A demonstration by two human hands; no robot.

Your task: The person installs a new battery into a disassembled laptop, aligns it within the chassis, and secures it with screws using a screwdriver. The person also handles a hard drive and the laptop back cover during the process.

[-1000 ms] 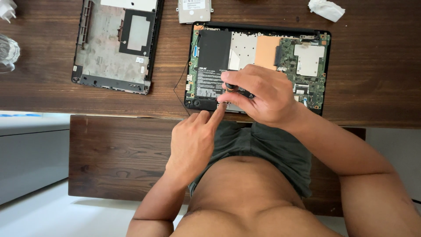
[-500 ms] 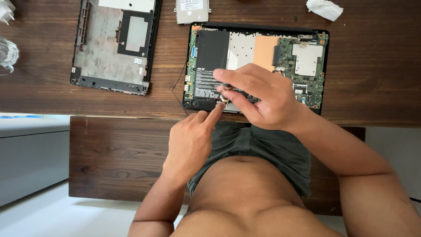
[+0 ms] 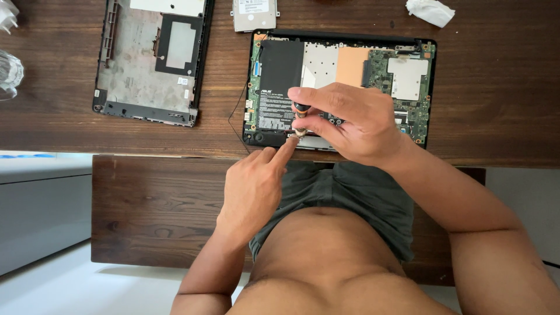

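An opened laptop base [image 3: 341,61] lies on the wooden table, its black battery [image 3: 280,70], green circuit board and copper plate exposed. My right hand [image 3: 350,119] is closed around a small screwdriver [image 3: 300,109] with an orange-and-black handle, held upright over the laptop's near edge. My left hand [image 3: 256,184] reaches up from below with its index finger stretched out, the fingertip touching the spot at the screwdriver's tip [image 3: 297,134]. The other left fingers are curled and hold nothing.
The laptop's removed bottom cover [image 3: 149,64] lies to the left. A silver hard drive [image 3: 254,13] sits at the top edge, a crumpled white tissue [image 3: 430,10] at the top right, a clear glass object [image 3: 9,73] at the far left. A thin black cable [image 3: 236,111] runs beside the laptop.
My right hand has tilted the screwdriver more upright and shifted slightly left. My left index finger has stayed at the tip near the laptop's front edge.
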